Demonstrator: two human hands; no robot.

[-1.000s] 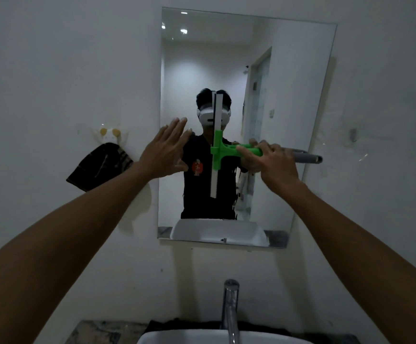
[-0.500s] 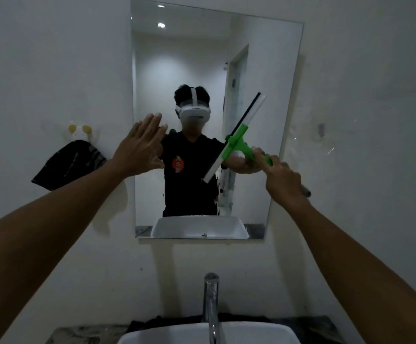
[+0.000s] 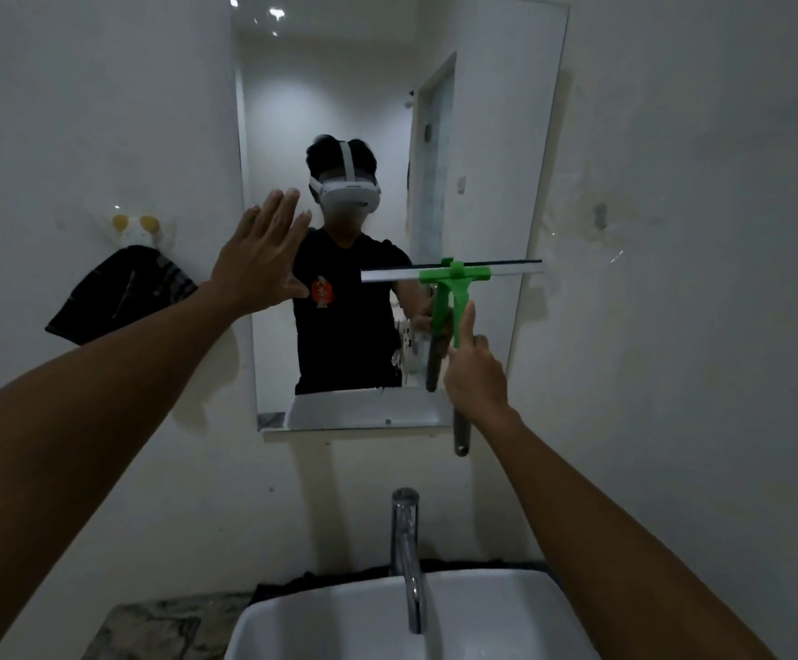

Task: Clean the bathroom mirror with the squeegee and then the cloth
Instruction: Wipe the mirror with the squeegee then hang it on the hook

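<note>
Squeegee [image 3: 454, 278]: green T-head, white blade with dark edge, level across mirror [image 3: 340, 88] right-lower area, dark grip hung down. Right hand [image 3: 475, 373] wrapped handle, forefinger along stem. Left hand [image 3: 259, 259] spread flat at mirror left edge. Faucet [image 3: 406, 554], sink [image 3: 340, 626] below.

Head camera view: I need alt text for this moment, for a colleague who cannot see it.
The right hand holds a green squeegee by its handle, blade horizontal on the right half of the wall mirror. The left hand is raised open at the mirror's left edge. A chrome faucet and white sink sit below; a dark cloth hangs on the wall to the left.
</note>
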